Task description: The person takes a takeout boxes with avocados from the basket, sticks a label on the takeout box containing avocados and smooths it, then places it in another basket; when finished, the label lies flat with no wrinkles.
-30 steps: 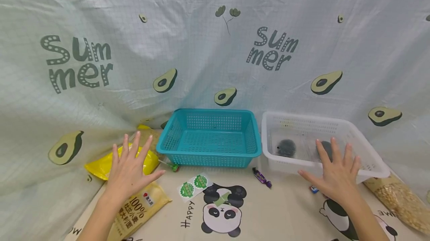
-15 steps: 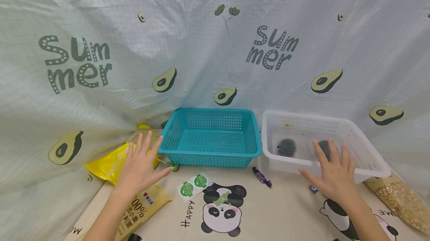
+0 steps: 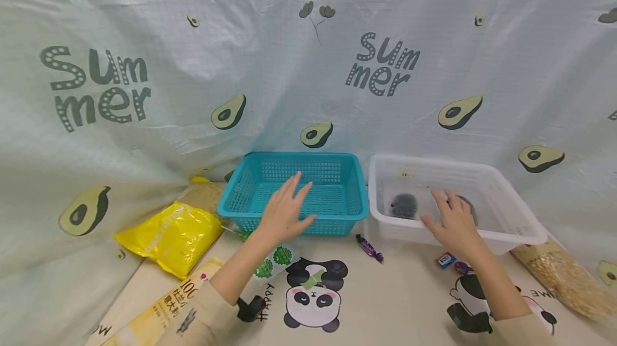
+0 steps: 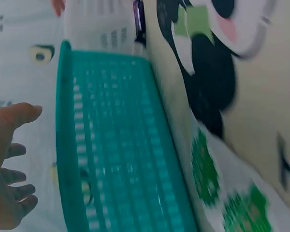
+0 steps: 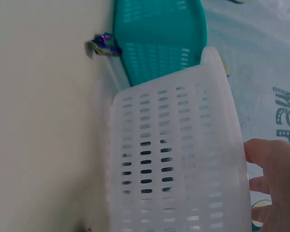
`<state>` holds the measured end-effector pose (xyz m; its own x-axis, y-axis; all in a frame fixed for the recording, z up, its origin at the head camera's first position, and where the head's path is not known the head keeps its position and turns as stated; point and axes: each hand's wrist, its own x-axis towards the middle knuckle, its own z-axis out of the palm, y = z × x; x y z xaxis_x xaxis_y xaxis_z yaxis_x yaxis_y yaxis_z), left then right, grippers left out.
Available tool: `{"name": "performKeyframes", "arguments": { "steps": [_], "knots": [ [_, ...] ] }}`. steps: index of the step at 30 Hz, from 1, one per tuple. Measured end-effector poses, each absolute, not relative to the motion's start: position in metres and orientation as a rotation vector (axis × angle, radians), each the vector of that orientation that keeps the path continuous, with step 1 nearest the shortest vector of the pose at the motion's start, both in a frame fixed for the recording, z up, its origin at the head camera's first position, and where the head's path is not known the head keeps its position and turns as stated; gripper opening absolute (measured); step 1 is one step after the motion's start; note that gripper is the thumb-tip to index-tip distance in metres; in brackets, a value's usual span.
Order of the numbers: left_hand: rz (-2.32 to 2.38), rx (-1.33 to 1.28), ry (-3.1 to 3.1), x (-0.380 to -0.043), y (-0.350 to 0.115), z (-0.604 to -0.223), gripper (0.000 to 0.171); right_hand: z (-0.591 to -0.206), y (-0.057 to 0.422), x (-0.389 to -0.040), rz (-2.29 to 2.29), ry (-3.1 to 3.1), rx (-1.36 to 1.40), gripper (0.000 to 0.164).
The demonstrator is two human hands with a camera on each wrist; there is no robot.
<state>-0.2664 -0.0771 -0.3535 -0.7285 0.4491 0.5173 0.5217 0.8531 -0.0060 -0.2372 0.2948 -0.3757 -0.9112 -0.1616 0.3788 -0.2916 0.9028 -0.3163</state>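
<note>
My left hand, fingers spread and holding nothing, is in front of the teal basket and overlaps its front rim in the head view. The left wrist view has its thumb and fingers apart from the basket's rim. My right hand reaches over the front rim of the white basket, thumb and fingers loosely bent. In the right wrist view its thumb is right at that rim. Inside the white basket lie two dark round things, one in plain sight, the other partly hidden by my fingers.
At the left lie a yellow pasta bag, a tan pasta packet and green round stickers. A purple-wrapped candy lies between the baskets' fronts. Small wrapped sweets and a grain bag lie to the right.
My left hand has moved right, from over the yellow pasta bag to the teal basket. My right hand has shifted slightly left, its fingers less spread. The head view has turned slightly.
</note>
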Motion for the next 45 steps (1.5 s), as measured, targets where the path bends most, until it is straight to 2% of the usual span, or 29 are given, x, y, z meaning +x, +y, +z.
{"name": "performKeyframes", "arguments": {
  "steps": [5,10,16,21,31,34,38,45],
  "knots": [
    [-0.296,-0.840,-2.591,-0.281,-0.023,-0.349,0.062,-0.370,0.296,-0.259,0.634,-2.803,0.386,0.062],
    [-0.478,-0.914,-2.758,-0.289,0.027,-0.337,0.056,-0.373,0.297,-0.277,0.748,-2.913,0.370,0.064],
    [-0.725,-1.035,-2.865,-0.297,0.078,-0.338,0.054,-0.378,0.298,-0.288,0.774,-2.982,0.258,0.062],
    [-0.755,-1.057,-2.987,-0.302,0.113,-0.347,0.053,-0.377,0.299,-0.293,0.735,-3.011,0.216,0.056],
    [-0.644,-0.711,-3.041,-0.299,0.145,-0.363,0.048,-0.377,0.301,-0.297,0.634,-3.109,0.148,0.054],
    [-0.649,-0.624,-3.082,-0.299,0.150,-0.363,0.051,-0.376,0.304,-0.298,0.651,-3.134,0.116,0.054],
    [-0.606,-0.616,-3.156,-0.302,0.152,-0.363,0.054,-0.376,0.305,-0.302,0.665,-3.132,0.143,0.054],
    [-0.513,-0.668,-3.129,-0.307,0.152,-0.363,0.039,-0.374,0.305,-0.308,0.846,-3.069,0.166,0.056]
  ]
}}
